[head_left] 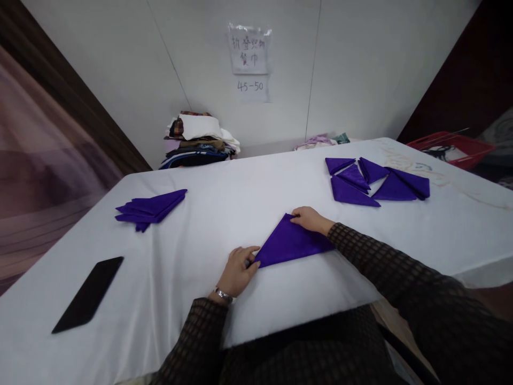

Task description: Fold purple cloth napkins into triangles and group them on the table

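The purple cloth (294, 245), folded into a triangle, lies flat near the middle of the near edge of the surface (240, 195), its long side roughly along that edge; the left hand (237, 271) is at its left corner, forefinger and thumb slightly parted about the tip, the other fingers curled, though whether they grip the cloth I cannot tell; the right hand (310, 220) is nearly closed at the top corner, thumb and fingertips seeming to pinch the folded layers, while its sleeve (385, 262) hides part of the right corner; the cloth looks light, soft and a little sheeny, so it would probably slide and its layers slip apart under a loose hold, and it is unlikely to break; corners and folded edges, taken between thumb and fingertip with all layers together, look the surest holds

Toward the far right corner of the surface sits a ring of folded purple pieces (352, 191); toward the far left corner, a loose bunch of purple cloths (150, 207); near the left edge, a flat black object (88, 294); beyond the far edge, a stack of clothes (200, 144) and a lilac cloth (316, 141); past the far right corner, a red basket (479, 154)
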{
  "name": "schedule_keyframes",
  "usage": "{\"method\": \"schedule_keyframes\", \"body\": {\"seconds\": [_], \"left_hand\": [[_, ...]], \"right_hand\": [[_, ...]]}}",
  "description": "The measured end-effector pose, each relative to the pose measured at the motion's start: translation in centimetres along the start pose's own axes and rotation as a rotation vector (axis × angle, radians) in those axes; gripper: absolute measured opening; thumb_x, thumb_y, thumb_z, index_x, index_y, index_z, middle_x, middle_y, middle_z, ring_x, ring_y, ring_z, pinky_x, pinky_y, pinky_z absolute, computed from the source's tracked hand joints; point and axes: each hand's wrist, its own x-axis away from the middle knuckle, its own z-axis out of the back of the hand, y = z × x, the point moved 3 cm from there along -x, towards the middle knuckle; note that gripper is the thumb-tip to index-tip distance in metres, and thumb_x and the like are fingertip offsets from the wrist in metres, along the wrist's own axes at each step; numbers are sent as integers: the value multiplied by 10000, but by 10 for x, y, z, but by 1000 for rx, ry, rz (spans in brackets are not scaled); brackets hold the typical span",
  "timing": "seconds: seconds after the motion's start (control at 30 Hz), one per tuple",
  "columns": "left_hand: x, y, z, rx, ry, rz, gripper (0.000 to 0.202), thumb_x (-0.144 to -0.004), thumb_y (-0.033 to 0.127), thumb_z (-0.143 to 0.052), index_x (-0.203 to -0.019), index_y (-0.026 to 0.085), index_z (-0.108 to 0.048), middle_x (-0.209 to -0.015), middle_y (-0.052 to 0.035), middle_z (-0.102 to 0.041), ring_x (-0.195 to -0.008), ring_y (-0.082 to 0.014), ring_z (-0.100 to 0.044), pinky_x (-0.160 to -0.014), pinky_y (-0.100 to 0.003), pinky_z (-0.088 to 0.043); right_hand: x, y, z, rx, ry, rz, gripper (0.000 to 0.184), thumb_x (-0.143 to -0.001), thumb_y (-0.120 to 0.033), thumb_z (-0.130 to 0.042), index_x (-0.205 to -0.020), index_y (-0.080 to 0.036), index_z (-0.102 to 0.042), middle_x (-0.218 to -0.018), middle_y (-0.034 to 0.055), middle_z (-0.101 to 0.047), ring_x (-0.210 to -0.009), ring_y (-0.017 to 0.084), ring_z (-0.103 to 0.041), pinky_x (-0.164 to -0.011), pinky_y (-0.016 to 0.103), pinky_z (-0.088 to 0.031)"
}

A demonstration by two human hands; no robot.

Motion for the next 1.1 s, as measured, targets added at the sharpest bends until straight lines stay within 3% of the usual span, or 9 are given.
{"method": "schedule_keyframes", "body": {"seconds": [0.17, 0.47, 0.87, 1.1], "left_hand": [[0, 2, -1, 0, 30, 19, 303, -764, 240, -528, -1065, 254, -562, -697, 52, -608, -737, -159, -591, -911, -435, -409], [-2, 9, -1, -113, 97, -17, 257, -785, 233, -499, -1027, 235, -584, -636, 51, -592, -721, -163, -580, -984, -456, -341], [1, 14, -4, -321, 70, -30, 290, -808, 202, -481, -1076, 197, -591, -722, -11, -641, -792, -199, -574, -897, -416, -362], [1, 16, -3, -336, 72, -23, 293, -801, 199, -488, -1073, 203, -596, -720, -13, -642, -790, -203, -578, -880, -409, -365]], "right_hand": [[-7, 6, -6, -4, 24, -43, 137, -786, -249, -588, -681, -179, -642, -683, 3, -624, -644, 135, -519, -584, 234, -315], [-3, 5, -14, -6, 97, -116, 104, -800, -250, -590, -839, -188, -663, -861, 27, -662, -777, 149, -563, -656, 231, -358], [4, 2, -19, 45, 186, -130, 130, -838, -275, -566, -882, -171, -631, -925, 54, -631, -861, 165, -545, -727, 249, -361], [9, -3, -21, 109, 232, -112, 149, -877, -289, -522, -912, -171, -605, -947, 68, -616, -892, 177, -541, -766, 261, -366]]}}
